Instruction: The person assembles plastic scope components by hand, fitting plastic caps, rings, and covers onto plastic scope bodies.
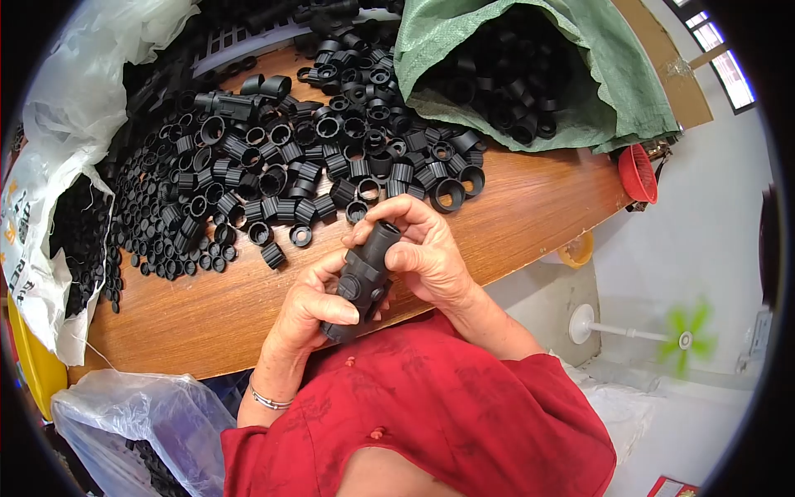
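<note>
Your shirt (431,398) is sitting closest, right by the tube (365,272) you're holding at the near edge of the table (530,190). Your left hand (308,306) is gripping its lower end, your right hand (432,258) is pinching the top; if fingertips are slipping, I'd bet on it dropping. Farther out, rings (273,255) are lying loose, so a nudge could be scattering them.

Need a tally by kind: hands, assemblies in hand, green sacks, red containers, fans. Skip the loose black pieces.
Hands: 2, left hand and right hand
Held black assembly: 1
Green sack: 1
Red container: 1
Fan: 1
Total: 6
</note>
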`<action>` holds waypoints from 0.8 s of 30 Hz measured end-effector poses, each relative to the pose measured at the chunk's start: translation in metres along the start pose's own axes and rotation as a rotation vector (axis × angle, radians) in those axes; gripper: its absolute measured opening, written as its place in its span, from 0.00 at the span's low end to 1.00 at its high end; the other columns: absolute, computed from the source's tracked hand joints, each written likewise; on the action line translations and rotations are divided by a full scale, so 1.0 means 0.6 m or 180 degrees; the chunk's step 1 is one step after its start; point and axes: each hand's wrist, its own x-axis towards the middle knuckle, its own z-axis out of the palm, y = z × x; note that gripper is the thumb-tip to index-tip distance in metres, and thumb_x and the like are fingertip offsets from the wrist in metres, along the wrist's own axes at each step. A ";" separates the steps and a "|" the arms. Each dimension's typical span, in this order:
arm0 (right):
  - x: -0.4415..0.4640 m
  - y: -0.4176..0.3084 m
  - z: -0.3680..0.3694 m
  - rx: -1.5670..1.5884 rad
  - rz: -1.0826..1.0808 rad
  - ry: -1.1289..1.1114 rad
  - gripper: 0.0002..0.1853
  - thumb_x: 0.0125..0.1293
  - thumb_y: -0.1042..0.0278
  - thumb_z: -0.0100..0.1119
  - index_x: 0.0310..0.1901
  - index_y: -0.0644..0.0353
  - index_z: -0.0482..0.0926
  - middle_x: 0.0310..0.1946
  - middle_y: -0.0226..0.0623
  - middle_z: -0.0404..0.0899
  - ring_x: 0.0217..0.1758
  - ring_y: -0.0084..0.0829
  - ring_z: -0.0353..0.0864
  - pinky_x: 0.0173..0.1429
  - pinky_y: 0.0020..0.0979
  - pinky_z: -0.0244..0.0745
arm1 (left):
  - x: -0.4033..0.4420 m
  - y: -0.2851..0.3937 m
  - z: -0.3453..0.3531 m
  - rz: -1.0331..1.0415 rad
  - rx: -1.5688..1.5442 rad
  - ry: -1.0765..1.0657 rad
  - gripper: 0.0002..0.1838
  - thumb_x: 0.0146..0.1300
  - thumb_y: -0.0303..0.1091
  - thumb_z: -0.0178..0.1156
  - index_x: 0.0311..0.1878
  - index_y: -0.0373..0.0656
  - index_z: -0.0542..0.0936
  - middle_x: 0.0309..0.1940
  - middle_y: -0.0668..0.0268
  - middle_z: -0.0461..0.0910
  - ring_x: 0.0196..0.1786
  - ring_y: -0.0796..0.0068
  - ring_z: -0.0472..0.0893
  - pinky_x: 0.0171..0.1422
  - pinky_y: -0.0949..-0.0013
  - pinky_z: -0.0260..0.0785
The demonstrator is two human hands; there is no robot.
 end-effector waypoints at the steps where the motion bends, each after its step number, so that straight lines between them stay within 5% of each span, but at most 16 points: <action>1: -0.002 0.003 -0.002 0.0081 0.0029 -0.0012 0.26 0.56 0.65 0.77 0.53 0.60 0.75 0.45 0.42 0.83 0.54 0.36 0.83 0.60 0.38 0.80 | -0.001 0.006 0.005 -0.0108 -0.0019 0.0009 0.36 0.40 0.28 0.73 0.59 0.33 0.76 0.43 0.54 0.83 0.43 0.61 0.85 0.49 0.61 0.80; 8: -0.004 0.008 0.004 -0.0651 -0.0032 0.0264 0.26 0.61 0.64 0.74 0.57 0.61 0.73 0.46 0.42 0.84 0.51 0.30 0.84 0.58 0.33 0.80 | -0.003 0.008 0.016 0.0199 0.1175 0.0638 0.34 0.40 0.22 0.75 0.57 0.41 0.78 0.41 0.68 0.81 0.45 0.73 0.82 0.53 0.69 0.76; 11: 0.002 -0.012 0.008 -0.1146 -0.0010 0.0123 0.27 0.62 0.62 0.73 0.58 0.62 0.74 0.45 0.39 0.84 0.49 0.28 0.83 0.57 0.31 0.79 | -0.004 0.014 0.018 0.0157 0.0873 0.0776 0.36 0.40 0.23 0.76 0.58 0.40 0.77 0.42 0.67 0.81 0.46 0.73 0.82 0.54 0.68 0.76; 12: 0.004 -0.025 0.010 -0.1339 -0.0133 0.0249 0.20 0.64 0.64 0.71 0.54 0.64 0.79 0.42 0.36 0.83 0.47 0.24 0.82 0.54 0.29 0.78 | -0.005 0.015 0.017 0.0166 0.0759 0.0815 0.37 0.40 0.23 0.76 0.59 0.40 0.76 0.42 0.66 0.81 0.46 0.73 0.82 0.54 0.68 0.76; 14: 0.022 -0.059 -0.020 -0.3640 -0.0826 0.0640 0.11 0.65 0.70 0.67 0.46 0.65 0.83 0.39 0.37 0.84 0.46 0.25 0.82 0.51 0.27 0.76 | -0.006 0.012 0.005 0.0325 0.0625 0.0836 0.38 0.38 0.23 0.75 0.59 0.38 0.74 0.43 0.61 0.82 0.44 0.68 0.84 0.52 0.65 0.79; 18: 0.056 -0.105 -0.064 -0.5336 -0.1666 0.1042 0.05 0.62 0.73 0.64 0.38 0.62 0.84 0.37 0.42 0.84 0.42 0.44 0.80 0.48 0.39 0.76 | -0.008 0.015 -0.003 0.0425 0.0547 0.0863 0.38 0.36 0.24 0.75 0.57 0.36 0.74 0.43 0.56 0.81 0.42 0.63 0.85 0.47 0.62 0.81; 24: 0.107 -0.091 -0.093 -0.6042 -0.1604 0.0578 0.11 0.62 0.72 0.64 0.46 0.61 0.82 0.43 0.42 0.82 0.49 0.45 0.78 0.54 0.40 0.75 | 0.005 0.001 -0.014 0.0365 0.0668 0.0846 0.37 0.36 0.26 0.75 0.56 0.36 0.73 0.42 0.54 0.82 0.40 0.63 0.86 0.44 0.62 0.83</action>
